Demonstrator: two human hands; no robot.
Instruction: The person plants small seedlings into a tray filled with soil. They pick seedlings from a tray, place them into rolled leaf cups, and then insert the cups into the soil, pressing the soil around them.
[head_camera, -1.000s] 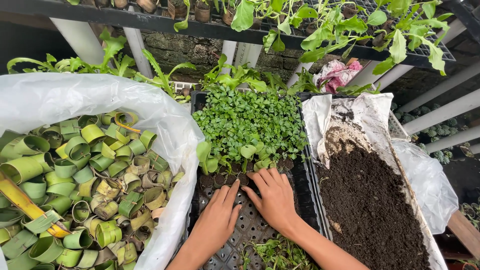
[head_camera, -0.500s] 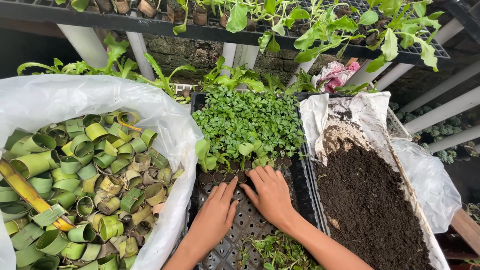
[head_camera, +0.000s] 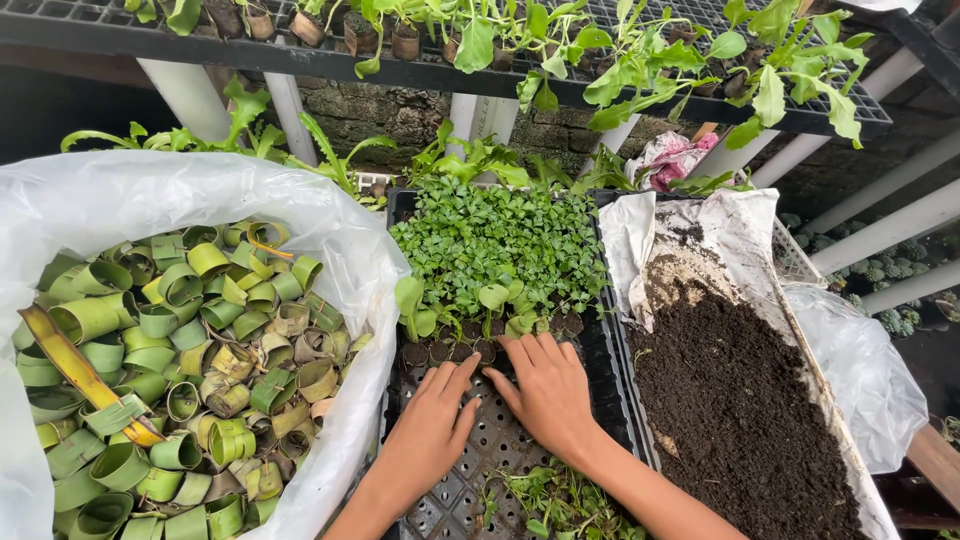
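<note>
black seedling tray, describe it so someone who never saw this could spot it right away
Between the big white bag of rolled green leaf cups and the sack of dark soil lies the black seedling tray. Both hands, left and right, rest on it. Alone here, it is a perforated grid, half-filled with small green seedlings.

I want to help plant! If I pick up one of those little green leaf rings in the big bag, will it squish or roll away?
The leaf rings are thin curled strips, so probably light and squashy. Being round, they could roll.
</note>
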